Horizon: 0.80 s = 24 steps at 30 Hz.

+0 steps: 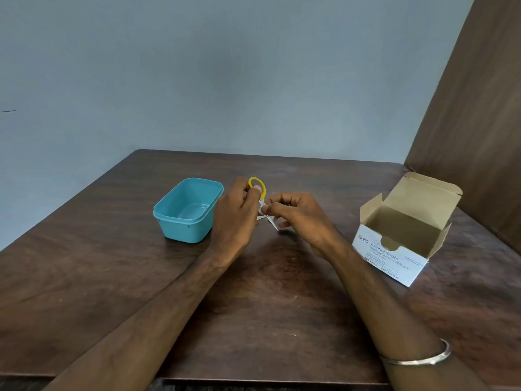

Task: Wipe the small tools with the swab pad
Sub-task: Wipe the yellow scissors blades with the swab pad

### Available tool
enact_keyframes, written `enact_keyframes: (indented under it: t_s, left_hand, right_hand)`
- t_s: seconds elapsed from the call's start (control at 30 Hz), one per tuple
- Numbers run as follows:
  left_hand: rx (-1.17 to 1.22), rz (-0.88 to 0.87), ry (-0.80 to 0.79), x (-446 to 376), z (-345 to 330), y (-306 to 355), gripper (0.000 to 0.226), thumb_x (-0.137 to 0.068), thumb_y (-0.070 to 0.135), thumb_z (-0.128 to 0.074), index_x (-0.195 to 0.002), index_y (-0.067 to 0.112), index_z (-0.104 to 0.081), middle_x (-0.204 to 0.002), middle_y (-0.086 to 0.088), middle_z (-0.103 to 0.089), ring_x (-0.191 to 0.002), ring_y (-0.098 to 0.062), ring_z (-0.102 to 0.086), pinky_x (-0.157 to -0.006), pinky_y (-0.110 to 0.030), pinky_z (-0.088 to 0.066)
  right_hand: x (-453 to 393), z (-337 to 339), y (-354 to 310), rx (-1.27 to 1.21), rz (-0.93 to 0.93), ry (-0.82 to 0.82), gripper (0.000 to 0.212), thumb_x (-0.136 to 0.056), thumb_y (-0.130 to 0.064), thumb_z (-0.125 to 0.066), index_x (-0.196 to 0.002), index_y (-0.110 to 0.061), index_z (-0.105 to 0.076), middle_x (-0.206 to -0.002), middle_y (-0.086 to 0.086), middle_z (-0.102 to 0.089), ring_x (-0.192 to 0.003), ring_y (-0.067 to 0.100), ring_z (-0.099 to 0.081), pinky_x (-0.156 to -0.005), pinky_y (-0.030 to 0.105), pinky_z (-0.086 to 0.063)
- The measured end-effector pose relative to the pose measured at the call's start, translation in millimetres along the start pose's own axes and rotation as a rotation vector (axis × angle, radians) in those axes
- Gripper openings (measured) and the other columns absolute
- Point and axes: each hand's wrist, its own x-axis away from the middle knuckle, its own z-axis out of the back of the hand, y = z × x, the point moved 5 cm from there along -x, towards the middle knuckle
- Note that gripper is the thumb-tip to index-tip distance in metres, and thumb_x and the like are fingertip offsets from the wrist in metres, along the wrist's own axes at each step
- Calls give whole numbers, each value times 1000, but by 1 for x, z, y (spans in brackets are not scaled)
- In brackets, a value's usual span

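I am holding a small pair of scissors just above the middle of the frame, over the brown table. My left hand is curled round the yellow handle, one loop sticking up past my fingertips. My right hand is pinching a small white swab pad against the metal near the pivot, and the blade tips are pointing down between my hands. A teal tub is sitting just left of my left hand; an opened alcohol swab box is standing at the right of the frame.
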Motion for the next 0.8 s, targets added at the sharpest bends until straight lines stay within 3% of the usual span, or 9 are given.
enact_keyframes:
  t_s: [0.2, 0.33, 0.4, 0.47, 0.6, 0.7, 0.8]
  left_hand:
    - [-1, 16, -47, 0, -1, 2, 22, -98, 30, -45, -82, 19, -53, -68, -11, -56, -64, -30, -59, -53, -49, -53]
    - [-12, 31, -21, -3, 1, -2, 25, -96, 32, -46, -80, 15, -53, -68, -13, -58, -66, -34, -60, -52, -48, -52]
    - [-13, 27, -18, -3, 0, -2, 27, -97, 34, -46, -78, 15, -52, -66, -12, -57, -64, -34, -59, -54, -52, -51]
    - [-4, 28, -36, -1, -1, -1, 26, -97, 37, -47, -82, 18, -55, -67, -8, -59, -57, -29, -58, -51, -45, -50]
    - [207, 138, -109, -1, -3, -4, 22, -93, 39, -59, -105, 21, -61, -70, -7, -68, -46, -19, -56, -43, -31, -48]
    - [382, 202, -141, -2, -3, -8, 29, -89, 23, -69, -115, 17, -58, -78, -9, -71, -54, -19, -62, -47, -32, -52]
    - [436, 184, -94, -3, -1, -8, 24, -90, 15, -68, -112, 10, -61, -87, -10, -74, -66, -23, -70, -54, -33, -57]
  right_hand:
    - [-1, -2, 0, -29, 47, 35, 10, -90, -21, -69, -86, -19, -78, -91, 7, -78, -91, 30, -71, -80, 42, -53]
    - [-2, 0, 2, 5, -1, -15, 11, -88, -20, -71, -89, -12, -78, -86, 4, -77, -76, 13, -65, -78, 40, -49]
    - [-1, 1, 2, 14, -11, -28, 10, -88, -20, -72, -89, -11, -77, -82, 2, -76, -75, 12, -64, -77, 40, -48]
    - [-1, 1, 1, -5, -10, -5, 12, -88, -18, -71, -89, -8, -76, -81, 4, -76, -76, 15, -64, -75, 39, -48]
    - [0, 7, 3, -140, -56, 102, 20, -89, -21, -71, -96, -3, -75, -85, 13, -78, -75, 19, -62, -71, 36, -47]
    - [-2, 15, 8, -282, -102, 183, 15, -88, -24, -73, -93, -11, -77, -80, 7, -74, -71, 18, -60, -69, 36, -49]
    - [-4, 19, 15, -373, -150, 209, 17, -87, -23, -74, -99, -11, -78, -80, 3, -73, -69, 18, -60, -65, 34, -51]
